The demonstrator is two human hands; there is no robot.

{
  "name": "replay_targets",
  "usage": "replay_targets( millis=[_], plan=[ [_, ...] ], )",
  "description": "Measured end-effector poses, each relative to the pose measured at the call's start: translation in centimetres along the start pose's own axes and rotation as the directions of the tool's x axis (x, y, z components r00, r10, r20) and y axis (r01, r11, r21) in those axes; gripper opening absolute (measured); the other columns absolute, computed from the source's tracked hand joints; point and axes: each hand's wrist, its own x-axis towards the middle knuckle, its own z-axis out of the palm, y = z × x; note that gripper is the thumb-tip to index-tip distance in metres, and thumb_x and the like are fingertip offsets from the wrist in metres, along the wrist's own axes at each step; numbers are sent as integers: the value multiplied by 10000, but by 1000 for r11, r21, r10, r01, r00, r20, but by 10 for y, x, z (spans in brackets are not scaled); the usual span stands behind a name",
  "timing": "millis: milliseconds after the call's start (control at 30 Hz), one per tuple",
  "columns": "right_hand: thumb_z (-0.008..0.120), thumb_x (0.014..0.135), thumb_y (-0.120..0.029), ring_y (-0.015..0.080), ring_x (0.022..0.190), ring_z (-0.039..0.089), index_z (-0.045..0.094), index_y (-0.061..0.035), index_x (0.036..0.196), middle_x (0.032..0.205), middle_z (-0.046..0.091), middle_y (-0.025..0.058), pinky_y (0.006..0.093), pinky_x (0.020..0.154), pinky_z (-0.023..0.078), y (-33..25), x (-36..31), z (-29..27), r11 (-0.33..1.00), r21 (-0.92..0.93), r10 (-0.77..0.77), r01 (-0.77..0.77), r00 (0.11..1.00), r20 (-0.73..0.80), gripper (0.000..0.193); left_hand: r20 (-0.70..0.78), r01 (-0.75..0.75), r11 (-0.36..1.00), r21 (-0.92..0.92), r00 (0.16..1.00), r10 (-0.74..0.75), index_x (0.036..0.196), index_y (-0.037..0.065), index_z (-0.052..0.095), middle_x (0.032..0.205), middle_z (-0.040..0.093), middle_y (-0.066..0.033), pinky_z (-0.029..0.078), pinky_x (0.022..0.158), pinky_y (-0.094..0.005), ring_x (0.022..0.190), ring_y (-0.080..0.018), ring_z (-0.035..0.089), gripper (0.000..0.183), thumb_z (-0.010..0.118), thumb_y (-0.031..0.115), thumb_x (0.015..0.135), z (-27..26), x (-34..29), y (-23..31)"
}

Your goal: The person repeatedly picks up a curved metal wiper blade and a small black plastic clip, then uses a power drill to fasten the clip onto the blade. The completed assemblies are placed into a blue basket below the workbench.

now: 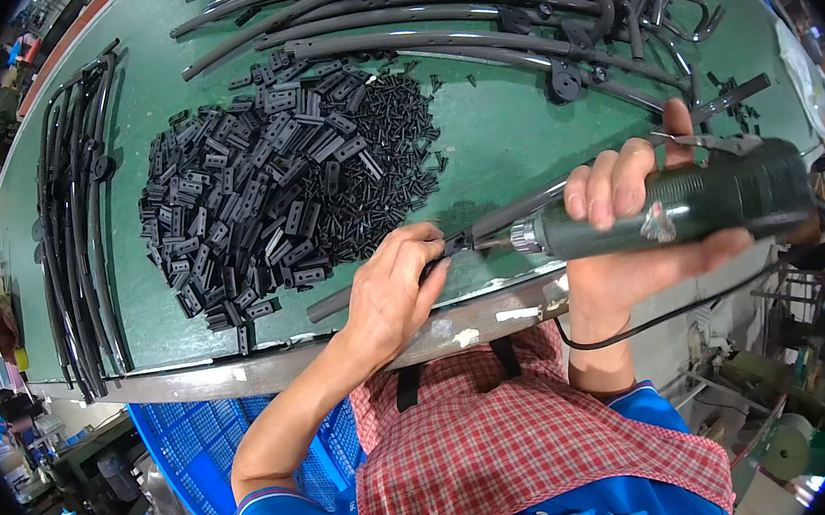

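Note:
A dark green electric screwdriver [674, 210] lies across my right hand [618, 201], whose fingers wrap over its body. Its bit points left and meets a small black plastic piece [456, 244] on a dark metal tube [518, 208]. My left hand [395, 284] is closed at that piece, fingers and thumb pinching it against the tube. The tube slants along the near table edge, its lower left end [327, 307] sticking out past my left hand. Whether a screw sits at the bit's tip is too small to tell.
On the green table [491, 139] lie a heap of black slotted plastic pieces [235, 196] and a pile of dark screws [390, 139]. Bent black tube frames [467, 10] cover the far side; more tubes [77, 222] stand left. A black cord [680, 315] hangs below the screwdriver. A blue crate [191, 442] is below.

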Motion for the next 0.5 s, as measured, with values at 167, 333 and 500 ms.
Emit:
replay_targets(
  millis=[167,333,500],
  plan=[
    [576,666,-797,191,537,517,316,5,1384,676,500,56,347,513,454,13,3,22,974,-226,20,29,977,212,1107,-1,-27,1000,-13,1000,27,974,0,536,1010,598,-166,520,739,-386,898,-332,618,265,691,2,759,0,-1,-4],
    [570,682,-788,181,546,531,336,15,1369,680,526,54,328,520,463,23,3,27,931,-363,175,-44,925,337,1083,-15,-32,999,-43,999,31,973,-6,530,992,584,-162,516,733,-390,879,-330,605,270,682,-3,749,0,-3,-5],
    [556,715,-773,167,553,542,356,28,1355,686,550,50,307,528,471,20,10,33,836,-528,419,-149,795,438,1044,15,-25,999,-27,1000,25,966,5,520,968,554,-122,505,692,-385,871,-303,573,239,653,28,768,-1,-4,-6]
  ],
)
